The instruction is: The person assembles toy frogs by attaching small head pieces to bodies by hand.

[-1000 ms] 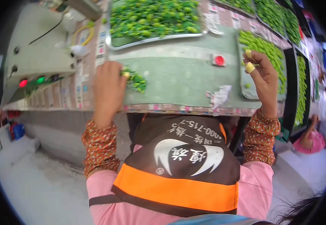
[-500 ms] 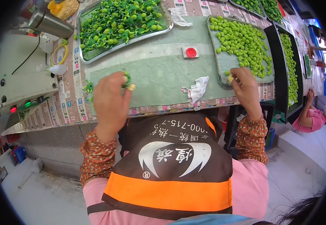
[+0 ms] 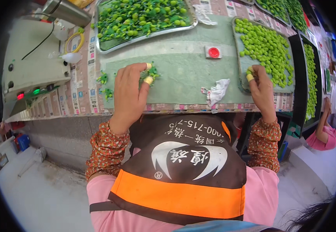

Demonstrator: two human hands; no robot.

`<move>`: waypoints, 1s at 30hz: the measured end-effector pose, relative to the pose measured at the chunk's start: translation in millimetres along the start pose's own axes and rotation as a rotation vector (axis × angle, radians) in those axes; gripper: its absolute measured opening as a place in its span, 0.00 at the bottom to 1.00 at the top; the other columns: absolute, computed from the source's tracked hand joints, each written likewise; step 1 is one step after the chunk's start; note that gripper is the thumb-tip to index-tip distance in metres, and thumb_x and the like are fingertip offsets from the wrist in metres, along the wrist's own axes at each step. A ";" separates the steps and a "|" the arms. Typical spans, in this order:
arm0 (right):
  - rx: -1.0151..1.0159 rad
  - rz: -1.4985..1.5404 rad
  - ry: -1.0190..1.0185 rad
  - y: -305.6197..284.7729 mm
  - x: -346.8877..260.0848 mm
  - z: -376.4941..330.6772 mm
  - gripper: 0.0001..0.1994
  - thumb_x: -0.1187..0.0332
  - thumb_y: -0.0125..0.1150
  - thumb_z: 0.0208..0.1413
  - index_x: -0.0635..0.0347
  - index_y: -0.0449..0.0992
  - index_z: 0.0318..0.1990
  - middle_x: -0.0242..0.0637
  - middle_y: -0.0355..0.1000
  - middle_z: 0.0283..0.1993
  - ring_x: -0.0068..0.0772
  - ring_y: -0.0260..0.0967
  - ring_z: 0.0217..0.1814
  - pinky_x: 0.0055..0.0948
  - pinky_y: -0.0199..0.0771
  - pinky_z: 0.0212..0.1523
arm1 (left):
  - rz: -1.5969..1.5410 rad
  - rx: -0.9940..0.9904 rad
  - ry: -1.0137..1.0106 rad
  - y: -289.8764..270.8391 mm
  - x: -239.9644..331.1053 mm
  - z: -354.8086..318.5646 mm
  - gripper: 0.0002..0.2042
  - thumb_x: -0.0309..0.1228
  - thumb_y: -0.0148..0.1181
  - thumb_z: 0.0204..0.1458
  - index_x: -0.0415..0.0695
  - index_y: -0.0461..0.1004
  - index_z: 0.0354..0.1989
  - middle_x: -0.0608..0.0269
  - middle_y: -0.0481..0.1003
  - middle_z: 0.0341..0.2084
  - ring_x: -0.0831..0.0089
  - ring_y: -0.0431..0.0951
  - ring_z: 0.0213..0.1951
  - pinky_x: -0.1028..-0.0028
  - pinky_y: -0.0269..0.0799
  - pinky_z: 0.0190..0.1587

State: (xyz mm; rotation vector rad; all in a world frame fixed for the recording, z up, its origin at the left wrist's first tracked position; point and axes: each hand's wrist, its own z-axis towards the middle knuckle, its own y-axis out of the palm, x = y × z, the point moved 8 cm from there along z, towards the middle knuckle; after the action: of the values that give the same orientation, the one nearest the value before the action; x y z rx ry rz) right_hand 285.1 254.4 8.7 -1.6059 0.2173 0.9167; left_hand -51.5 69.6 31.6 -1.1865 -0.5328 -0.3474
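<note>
My left hand (image 3: 130, 92) rests on the green table mat (image 3: 183, 73), its yellow-capped fingertips closed on a small green leafy piece (image 3: 151, 72). My right hand (image 3: 261, 88) sits at the near rim of a metal tray (image 3: 240, 73) of round green seeds (image 3: 268, 46) and pinches one green seed (image 3: 249, 71) between capped fingers. A few green scraps (image 3: 105, 85) lie on the table to the left of my left hand.
A large metal tray (image 3: 110, 45) of green pods with stems stands at the back. A red button (image 3: 213, 52), a crumpled white wrapper (image 3: 217, 91), a grey control box (image 3: 32, 69) with lit lamps and a steel flask (image 3: 66, 12) are around. Another person's sleeve (image 3: 324, 135) is at right.
The view has tilted down and the table moved up in frame. My right hand has come from above the table to the seed tray's near rim. My left hand stayed on the green piece.
</note>
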 end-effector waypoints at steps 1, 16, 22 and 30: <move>0.036 -0.020 -0.043 0.7 2.9 0.7 0.12 0.79 0.58 0.61 0.64 0.72 0.52 0.45 0.75 0.43 0.41 0.73 0.40 0.36 0.74 0.43 | 0.014 0.004 -0.009 -2.6 -3.7 0.8 0.17 0.24 0.62 0.53 0.42 0.72 0.52 0.54 0.75 0.48 0.50 0.72 0.50 0.57 0.66 0.54; 0.150 -0.347 -0.268 -3.3 1.8 -3.4 0.21 0.81 0.56 0.51 0.62 0.72 0.55 0.51 0.70 0.46 0.58 0.68 0.52 0.49 0.72 0.52 | 0.431 -0.088 -0.026 9.7 8.6 13.4 0.20 0.35 0.71 0.48 0.49 0.75 0.50 0.60 0.72 0.45 0.58 0.70 0.50 0.56 0.61 0.50; 0.202 -0.339 -0.238 -7.0 -11.6 -1.5 0.14 0.76 0.58 0.53 0.58 0.74 0.48 0.46 0.69 0.39 0.54 0.70 0.45 0.47 0.74 0.44 | 0.387 -0.130 -0.069 12.1 11.7 3.8 0.25 0.37 0.70 0.49 0.45 0.72 0.55 0.57 0.72 0.44 0.55 0.69 0.50 0.56 0.61 0.52; 0.230 -0.301 -0.247 -9.5 -5.7 -1.9 0.16 0.79 0.58 0.51 0.61 0.71 0.49 0.48 0.67 0.41 0.56 0.69 0.47 0.47 0.72 0.45 | 0.190 -0.071 0.026 19.4 13.6 0.6 0.24 0.20 0.59 0.47 0.42 0.70 0.56 0.54 0.73 0.44 0.51 0.69 0.49 0.54 0.61 0.53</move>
State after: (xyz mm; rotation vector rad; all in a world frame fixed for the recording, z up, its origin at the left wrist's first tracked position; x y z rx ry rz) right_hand 287.8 253.3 19.6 -1.2580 -0.0883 0.8142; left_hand -30.3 77.1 24.2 -1.2888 -0.3844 -0.2206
